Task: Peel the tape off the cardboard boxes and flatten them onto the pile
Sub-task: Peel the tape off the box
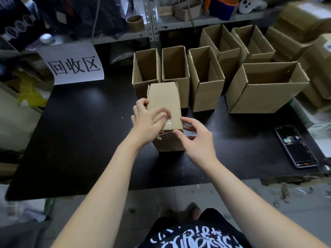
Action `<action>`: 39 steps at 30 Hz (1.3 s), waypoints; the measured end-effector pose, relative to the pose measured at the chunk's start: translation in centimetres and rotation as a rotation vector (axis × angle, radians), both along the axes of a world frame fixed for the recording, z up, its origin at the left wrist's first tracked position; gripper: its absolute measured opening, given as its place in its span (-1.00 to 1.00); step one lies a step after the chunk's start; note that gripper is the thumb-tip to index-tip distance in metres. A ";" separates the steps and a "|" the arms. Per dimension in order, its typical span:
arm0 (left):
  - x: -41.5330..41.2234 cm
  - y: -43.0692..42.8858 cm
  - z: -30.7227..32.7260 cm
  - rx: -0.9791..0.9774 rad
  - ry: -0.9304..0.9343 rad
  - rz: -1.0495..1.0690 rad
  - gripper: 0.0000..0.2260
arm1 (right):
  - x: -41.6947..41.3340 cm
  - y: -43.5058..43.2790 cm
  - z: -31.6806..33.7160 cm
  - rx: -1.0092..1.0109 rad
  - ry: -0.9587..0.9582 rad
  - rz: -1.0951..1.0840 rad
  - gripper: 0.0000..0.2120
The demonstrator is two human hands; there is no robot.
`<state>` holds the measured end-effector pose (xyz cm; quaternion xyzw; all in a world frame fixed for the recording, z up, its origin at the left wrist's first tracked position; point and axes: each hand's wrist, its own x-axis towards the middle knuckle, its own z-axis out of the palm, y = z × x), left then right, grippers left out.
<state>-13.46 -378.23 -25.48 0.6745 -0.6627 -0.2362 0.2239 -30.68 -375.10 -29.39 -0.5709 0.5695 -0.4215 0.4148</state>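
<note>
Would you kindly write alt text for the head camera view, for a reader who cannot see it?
A person's left hand and right hand hold a small closed box on a black table, the left picking at clear tape on top. Open boxes stand behind.

You have six open boxes (206,97) along the far edge of the table (80,140), one shut box (163,97) before them, one phone (295,145) near the right edge, and one paper sign (73,63) at the far-left corner.

Taped box (163,99) before open boxes (206,97)
</note>
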 end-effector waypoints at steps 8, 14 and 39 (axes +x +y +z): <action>-0.3 -0.5 0.0 0.024 -0.128 -0.032 -0.86 | 0.0 -0.1 0.0 0.001 0.001 -0.004 -0.62; -0.6 -0.8 1.0 0.040 -0.040 -0.004 -0.86 | 0.0 -0.2 0.0 -0.006 -0.006 -0.018 -0.59; 0.7 0.3 0.7 0.060 0.137 -0.040 -0.82 | 0.7 -0.8 1.2 -0.003 0.044 0.001 -0.55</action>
